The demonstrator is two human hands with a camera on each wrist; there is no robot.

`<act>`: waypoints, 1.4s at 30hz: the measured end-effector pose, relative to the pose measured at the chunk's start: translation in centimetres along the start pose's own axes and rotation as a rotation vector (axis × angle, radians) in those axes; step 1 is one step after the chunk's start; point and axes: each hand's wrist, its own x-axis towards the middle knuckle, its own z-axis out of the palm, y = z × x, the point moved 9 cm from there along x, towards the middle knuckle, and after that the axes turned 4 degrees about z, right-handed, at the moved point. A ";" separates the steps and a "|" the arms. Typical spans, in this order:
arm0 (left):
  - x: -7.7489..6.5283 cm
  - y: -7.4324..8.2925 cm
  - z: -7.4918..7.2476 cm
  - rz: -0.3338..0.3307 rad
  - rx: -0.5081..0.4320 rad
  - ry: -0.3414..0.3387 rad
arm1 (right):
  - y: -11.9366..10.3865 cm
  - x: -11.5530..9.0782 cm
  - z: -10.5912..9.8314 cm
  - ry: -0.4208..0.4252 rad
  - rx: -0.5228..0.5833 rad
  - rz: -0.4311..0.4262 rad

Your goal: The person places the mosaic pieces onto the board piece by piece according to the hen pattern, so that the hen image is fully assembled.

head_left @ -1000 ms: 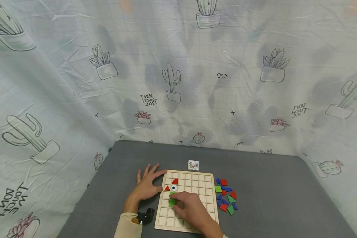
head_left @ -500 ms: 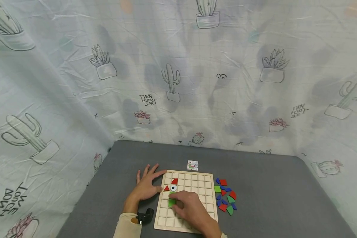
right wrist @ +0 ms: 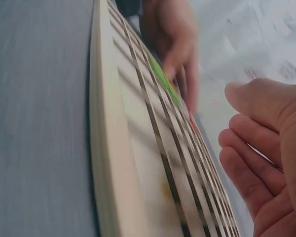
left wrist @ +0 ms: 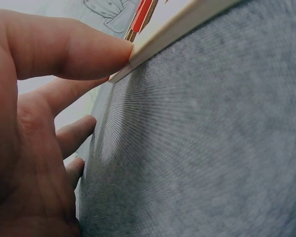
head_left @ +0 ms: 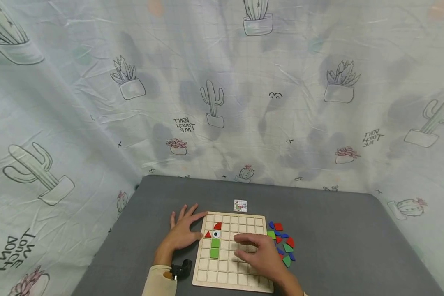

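A wooden grid board (head_left: 222, 278) lies on the dark grey table. My left hand (head_left: 183, 232) spreads its fingers at the board's left side; in the left wrist view the thumb (left wrist: 98, 53) presses the board's edge. Over the right half of the board hovers my right hand (head_left: 262, 251), thumb and fingers apart, nothing between them. In the board's left columns sit a red quarter circle (head_left: 218, 226), a red triangle (head_left: 208, 234), a white round piece with a black dot (head_left: 216, 234), and below that an upper green square (head_left: 215, 243) and a lower green square (head_left: 214, 253).
Loose red, blue and green pieces (head_left: 288, 248) lie to the right of the board, some hidden behind my right hand. A small printed card (head_left: 240, 205) lies beyond the board's far edge. A patterned curtain (head_left: 237, 102) surrounds the table (head_left: 336, 238).
My right hand has left the green squares and moved to the right across the board, its fingers apart. Both green squares now show fully in their cells. The left hand stays put.
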 end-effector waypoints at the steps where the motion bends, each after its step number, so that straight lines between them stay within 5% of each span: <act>1: 0.0 0.0 0.0 0.000 -0.003 0.002 | 0.3 -0.4 -0.8 0.017 0.000 0.009; 7: 0.0 0.1 -0.1 0.008 -0.021 0.012 | 1.6 -3.2 -5.2 0.158 -0.070 0.049; 15: -0.1 0.3 -0.2 0.000 -0.008 0.011 | 3.8 -7.4 -9.2 0.257 -0.148 0.344; 20: -0.1 0.2 -0.2 -0.007 -0.001 0.008 | 4.1 -9.5 -9.9 0.307 -0.232 0.374; 26: -0.1 0.2 -0.1 -0.005 0.005 0.008 | 4.4 -10.8 -9.3 0.251 -0.193 0.498; 33: -0.1 0.0 0.0 -0.006 -0.005 0.013 | 3.1 -10.4 -10.1 0.335 -0.315 0.308; 42: -0.2 0.1 0.0 -0.001 -0.006 0.017 | 3.7 -9.7 -9.8 0.195 -0.436 0.267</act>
